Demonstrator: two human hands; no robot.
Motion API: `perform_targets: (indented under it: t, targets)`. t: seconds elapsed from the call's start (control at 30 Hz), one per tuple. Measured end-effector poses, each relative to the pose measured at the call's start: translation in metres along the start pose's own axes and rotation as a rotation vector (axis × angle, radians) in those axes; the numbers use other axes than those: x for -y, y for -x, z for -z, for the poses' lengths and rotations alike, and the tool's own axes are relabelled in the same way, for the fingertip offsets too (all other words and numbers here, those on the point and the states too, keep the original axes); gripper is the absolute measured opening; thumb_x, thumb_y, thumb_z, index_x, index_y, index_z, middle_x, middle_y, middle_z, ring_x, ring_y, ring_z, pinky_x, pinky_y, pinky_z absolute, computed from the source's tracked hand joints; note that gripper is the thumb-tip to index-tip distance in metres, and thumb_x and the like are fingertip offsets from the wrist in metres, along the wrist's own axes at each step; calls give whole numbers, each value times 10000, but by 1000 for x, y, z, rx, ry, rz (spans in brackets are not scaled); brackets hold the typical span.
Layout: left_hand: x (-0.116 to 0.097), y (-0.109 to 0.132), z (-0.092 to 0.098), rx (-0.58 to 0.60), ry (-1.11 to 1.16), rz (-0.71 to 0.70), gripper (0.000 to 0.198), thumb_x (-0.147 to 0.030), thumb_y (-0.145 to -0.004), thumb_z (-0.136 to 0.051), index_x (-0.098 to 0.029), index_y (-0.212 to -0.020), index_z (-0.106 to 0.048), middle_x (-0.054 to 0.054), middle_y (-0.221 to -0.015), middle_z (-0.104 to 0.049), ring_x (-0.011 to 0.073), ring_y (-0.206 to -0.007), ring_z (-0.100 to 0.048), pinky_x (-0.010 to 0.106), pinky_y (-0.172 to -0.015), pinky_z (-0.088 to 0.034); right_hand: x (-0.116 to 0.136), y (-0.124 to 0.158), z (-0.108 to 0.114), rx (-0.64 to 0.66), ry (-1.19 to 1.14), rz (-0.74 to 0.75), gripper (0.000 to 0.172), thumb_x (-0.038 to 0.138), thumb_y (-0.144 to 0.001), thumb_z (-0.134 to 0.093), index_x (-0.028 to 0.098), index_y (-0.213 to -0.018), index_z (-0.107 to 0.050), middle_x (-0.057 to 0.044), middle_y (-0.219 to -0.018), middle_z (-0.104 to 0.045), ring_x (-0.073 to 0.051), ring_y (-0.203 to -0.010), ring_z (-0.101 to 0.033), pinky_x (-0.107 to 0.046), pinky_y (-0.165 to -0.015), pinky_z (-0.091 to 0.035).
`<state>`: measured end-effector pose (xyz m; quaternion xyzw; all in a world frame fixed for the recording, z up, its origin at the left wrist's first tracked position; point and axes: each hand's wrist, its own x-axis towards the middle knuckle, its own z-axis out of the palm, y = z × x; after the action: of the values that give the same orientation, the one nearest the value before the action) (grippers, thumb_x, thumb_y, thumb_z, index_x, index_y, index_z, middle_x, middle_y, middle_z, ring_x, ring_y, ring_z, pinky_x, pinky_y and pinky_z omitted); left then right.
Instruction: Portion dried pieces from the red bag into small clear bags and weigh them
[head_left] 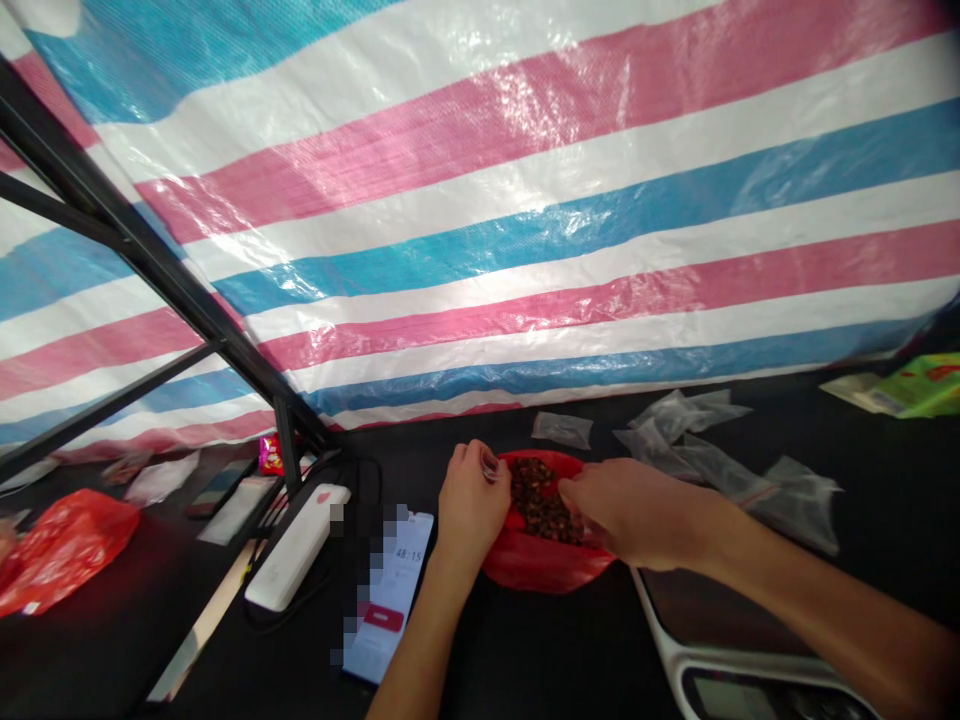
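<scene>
A red plastic bag [536,570] lies open on the black table, filled with small dark brown pieces [541,498]. My left hand [471,500] rests at the bag's left rim, fingers curled around a small clear plastic pouch [491,466]. My right hand [637,512] reaches into the bag from the right, fingers pinched together over the brown pieces; what they hold is hidden.
Several empty clear pouches [720,460] lie right of the bag. A scale [739,650] sits under my right forearm. A phone [390,595] and a white power bank [298,545] lie to the left. A black metal frame [150,255], another red bag [64,545], striped tarp behind.
</scene>
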<state>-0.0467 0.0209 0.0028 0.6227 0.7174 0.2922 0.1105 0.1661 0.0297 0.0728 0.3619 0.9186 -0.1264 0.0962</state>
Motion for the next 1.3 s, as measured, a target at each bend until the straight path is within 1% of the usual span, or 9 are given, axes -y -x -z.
perform_targets:
  t: [0.2, 0.3, 0.37, 0.5, 0.6, 0.7, 0.93, 1.2, 1.3]
  targets:
    - [10, 0, 2, 241, -34, 144, 165, -359, -949, -584, -231, -846, -568, 87, -928, -708, 244, -831, -682, 301, -685, -380, 9, -7, -2, -10, 41, 30, 215, 72, -908, -591, 94, -1035, -764, -215, -1137, -769, -358, -1074, -735, -432, -910, -552]
    - [11, -2, -1, 274, 69, 122, 167, -354, -937, -599, -233, -824, -583, 79, -858, -733, 242, -834, -706, 292, -700, -406, 11, -13, -8, -38, -3, 55, 429, 74, -853, -668, 56, -1282, -674, -236, -1214, -748, -371, -1142, -718, -459, -981, -546]
    - [11, -2, -1, 296, 127, 114, 164, -353, -931, -603, -236, -816, -594, 72, -825, -743, 240, -821, -715, 287, -694, -414, 11, -16, -10, -67, -17, 60, 553, 127, -823, -734, 36, -1356, -617, -256, -1257, -730, -383, -1175, -704, -463, -1008, -538]
    - [9, -2, 0, 293, 128, 128, 175, -377, -933, -591, -241, -825, -610, 81, -833, -757, 257, -831, -731, 293, -691, -419, 11, -10, -5, -23, -21, 53, 344, 164, -828, -711, 79, -1161, -706, -218, -1143, -774, -383, -1075, -743, -455, -924, -567]
    - [10, -1, 4, 253, 1, 179, 196, -408, -940, -574, -239, -847, -605, 114, -886, -767, 305, -874, -738, 319, -696, -408, 13, -1, 1, 7, -26, 26, 251, 128, -809, -649, 105, -1046, -729, -184, -1019, -799, -383, -971, -773, -444, -822, -577]
    - [13, 0, 5, 245, -64, 193, 212, -429, -942, -570, -235, -867, -610, 140, -931, -772, 333, -905, -737, 333, -698, -404, 16, 1, 0, 32, -14, 16, 287, 105, -781, -646, 105, -1056, -727, -183, -1007, -803, -389, -952, -780, -431, -781, -570]
    - [12, 0, 4, 344, 164, 93, 215, -417, -937, -594, -236, -831, -640, 62, -843, -764, 243, -827, -721, 291, -700, -430, 17, -17, -17, -76, 9, 31, 313, 179, -806, -679, 105, -1109, -710, -178, -1018, -805, -365, -933, -783, -406, -763, -562]
    - [15, -3, -1, 393, 416, 83, 239, -433, -933, -629, -202, -878, -660, 25, -810, -712, 177, -749, -640, 253, -659, -446, 18, -38, -30, -186, 48, -9, 452, 141, -846, -659, 88, -1292, -605, -209, -1173, -764, -367, -1066, -745, -439, -881, -551]
    - [12, -4, -1, 380, 512, 108, 218, -404, -922, -649, -188, -919, -675, 27, -826, -712, 170, -753, -639, 253, -682, -471, 16, -40, -27, -199, -3, -1, 389, 127, -858, -636, 109, -1245, -599, -208, -1233, -741, -356, -1126, -722, -409, -901, -533]
